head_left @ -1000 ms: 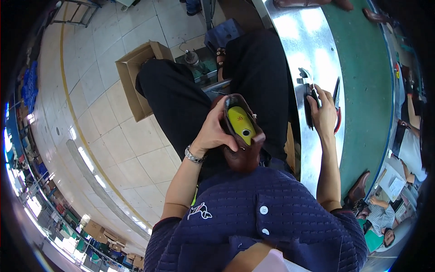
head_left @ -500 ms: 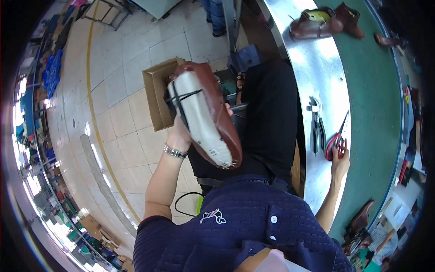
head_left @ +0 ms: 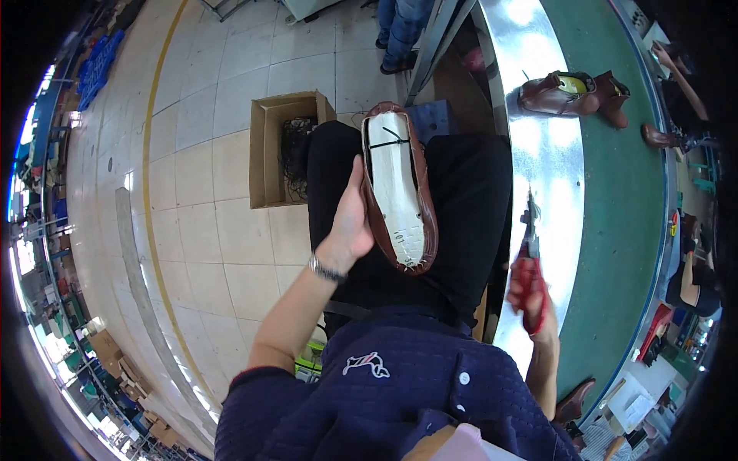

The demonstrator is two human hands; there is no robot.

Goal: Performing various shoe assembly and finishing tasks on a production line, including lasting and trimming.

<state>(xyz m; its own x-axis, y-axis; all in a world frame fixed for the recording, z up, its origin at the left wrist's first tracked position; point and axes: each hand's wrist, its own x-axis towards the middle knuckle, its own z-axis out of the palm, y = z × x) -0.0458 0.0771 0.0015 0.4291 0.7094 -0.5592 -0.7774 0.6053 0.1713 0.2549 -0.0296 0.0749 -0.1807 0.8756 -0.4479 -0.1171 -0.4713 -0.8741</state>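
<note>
A brown leather shoe [head_left: 430, 223] rests sole up over my lap. Its pale insole [head_left: 392, 177] faces me, with a black cord tied across near the far end and small nails around the near end. My left hand [head_left: 352, 215] grips the shoe along its left side, the far fingers hidden under it. Over the metal bench strip, my right hand [head_left: 538, 315] is closed around the red handles of scissors [head_left: 527, 273], blurred by motion. Their dark blades point away from me; the pliers seen there earlier cannot be made out separately.
To the left on the floor stands an open cardboard box [head_left: 263, 165] with dark cord-like scraps inside. The shiny metal strip [head_left: 538, 146] edges a green bench surface [head_left: 615, 246]. Brown shoes [head_left: 569, 96] sit at its far end. A person's legs [head_left: 403, 34] show beyond.
My right hand has lifted the red-handled scissors and brought them left toward my lap. The shoe has shifted right and turned more upright, still in my left hand. The view has swung slightly.
</note>
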